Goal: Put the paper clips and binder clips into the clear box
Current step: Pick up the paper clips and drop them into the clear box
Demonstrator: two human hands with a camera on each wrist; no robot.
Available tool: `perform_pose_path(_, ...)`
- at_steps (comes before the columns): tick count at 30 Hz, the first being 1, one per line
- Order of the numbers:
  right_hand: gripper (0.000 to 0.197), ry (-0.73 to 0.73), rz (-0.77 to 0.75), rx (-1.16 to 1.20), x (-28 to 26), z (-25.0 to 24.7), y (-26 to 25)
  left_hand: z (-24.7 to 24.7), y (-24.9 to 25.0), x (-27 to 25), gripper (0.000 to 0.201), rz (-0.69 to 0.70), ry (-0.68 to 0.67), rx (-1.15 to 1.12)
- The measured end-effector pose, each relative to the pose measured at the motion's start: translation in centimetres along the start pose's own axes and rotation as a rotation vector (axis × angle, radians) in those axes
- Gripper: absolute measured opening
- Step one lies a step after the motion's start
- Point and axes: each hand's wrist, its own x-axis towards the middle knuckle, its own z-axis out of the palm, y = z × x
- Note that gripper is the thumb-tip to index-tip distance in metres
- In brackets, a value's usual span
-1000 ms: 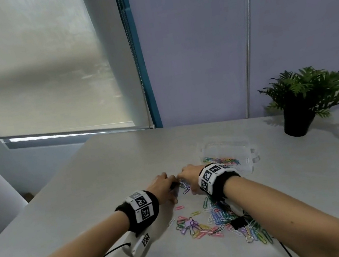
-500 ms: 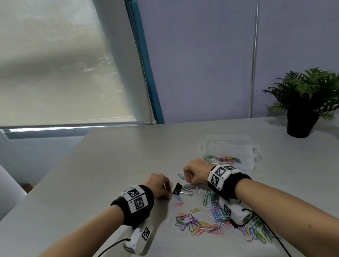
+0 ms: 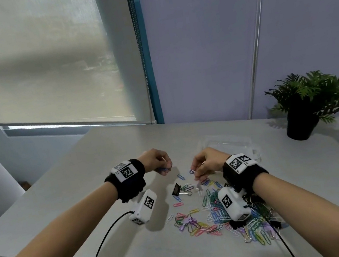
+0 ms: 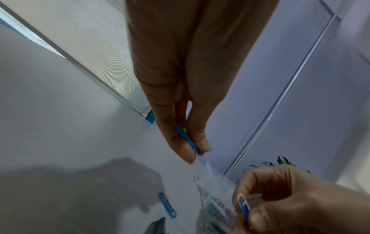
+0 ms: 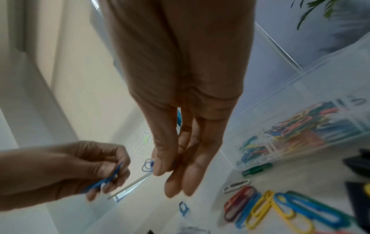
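Two hands up off the table (image 3: 82,178), each pinching a blue clip. Left hand (image 3: 155,161): clip (image 4: 187,139) nipped between thumb and fingertips. Right hand (image 3: 209,162): clip (image 5: 147,165) likewise. Clear box (image 3: 229,144) just behind right hand, coloured clips inside. Loose clips (image 3: 218,212) scattered near table's front edge; black binder clip (image 3: 176,189) among them. Potted plant (image 3: 308,103) far right.

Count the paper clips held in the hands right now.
2. A blue clip is pinched in the left hand, above the table. A second blue clip is pinched in the right hand, near the clear box. Curled fingers may hide more.
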Motion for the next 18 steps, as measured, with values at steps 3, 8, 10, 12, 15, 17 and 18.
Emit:
perform_pose_path(3,0.014,0.053,0.016,-0.234,-0.2,-0.2,0.2,0.3,1.2,1.5,0.025,0.04,0.013,-0.05)
perform_pose_path(8,0.018,0.1,0.001,-0.665,0.4,1.9,-0.5,0.3,2.2,2.9,0.022,0.055,0.042,-0.083)
perform_pose_path(10,0.02,0.082,-0.001,-0.69,1.0,3.1,-0.6,0.2,2.3,3.1,0.022,0.051,0.054,-0.072)
perform_pose_path(12,0.027,0.046,0.005,-0.746,1.3,4.1,-0.7,-0.1,2.7,3.3,0.018,0.044,0.071,-0.049)
perform_pose_path(15,0.006,0.014,-0.025,-0.849,1.5,5.3,-0.8,-0.6,4.0,4.3,0.01,0.023,0.077,-0.002)
perform_pose_path(17,0.021,0.022,-0.045,-0.892,1.7,5.5,-0.4,-0.8,5.1,5.3,0.019,0.018,0.065,0.028)
perform_pose_path(18,0.019,0.021,-0.043,-0.914,1.5,5.5,-0.4,-0.7,5.7,5.8,0.02,0.025,0.053,0.043)
